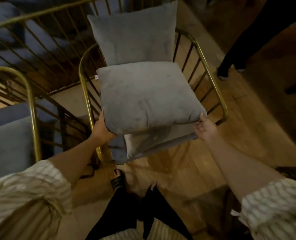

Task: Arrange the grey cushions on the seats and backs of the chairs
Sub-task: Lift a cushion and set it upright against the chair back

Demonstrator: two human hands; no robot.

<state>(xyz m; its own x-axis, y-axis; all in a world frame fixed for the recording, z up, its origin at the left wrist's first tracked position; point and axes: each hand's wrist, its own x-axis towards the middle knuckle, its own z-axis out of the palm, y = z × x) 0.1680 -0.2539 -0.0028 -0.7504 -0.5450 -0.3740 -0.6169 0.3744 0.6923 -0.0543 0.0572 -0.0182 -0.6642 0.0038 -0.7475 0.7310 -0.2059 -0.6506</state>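
Note:
A gold wire-frame chair (211,78) stands in front of me. One grey cushion (135,35) leans upright against its back. A second grey cushion (147,97) lies flat over the seat pad (154,142), a little raised at its near edge. My left hand (102,127) grips that cushion's near left corner from below. My right hand (204,127) is at the near right corner with fingers spread, touching or just off the fabric.
Another gold chair (31,108) with a grey cushion (7,146) stands at the left. A gold railing-like frame (40,30) runs behind. Another person's dark legs (233,54) stand at the right on the wooden floor. My sandalled feet (117,179) are below.

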